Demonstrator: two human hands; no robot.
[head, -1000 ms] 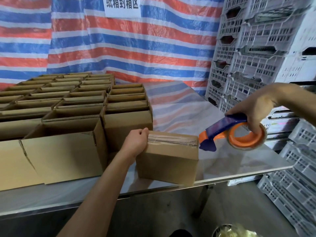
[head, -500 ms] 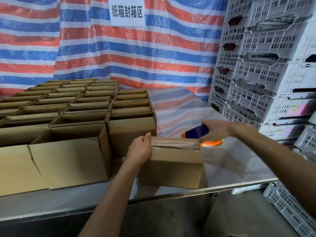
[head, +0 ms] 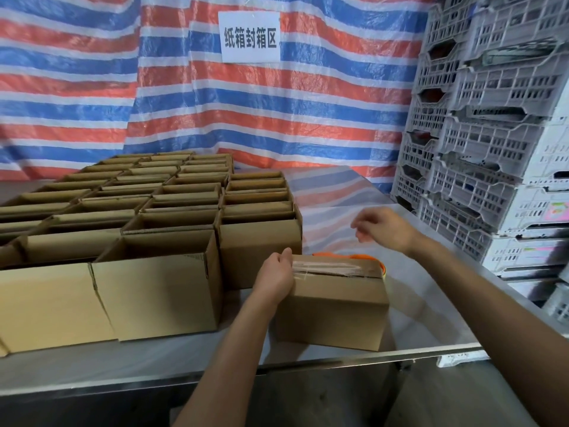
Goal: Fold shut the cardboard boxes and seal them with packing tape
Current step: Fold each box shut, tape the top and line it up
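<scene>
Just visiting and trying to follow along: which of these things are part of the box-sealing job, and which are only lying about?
Job: taped box, gripped by the left hand; tape dispenser behind it; open boxes; empty right hand.
Lying about: plastic crates, striped tarp, paper sign.

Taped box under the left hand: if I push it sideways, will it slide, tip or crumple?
Probably slides: the taped box sits flat, wider than tall, on a smooth glossy table. Likely stays stiff, since tape closes its top flaps. Weight is unclear: its contents are hidden.
</scene>
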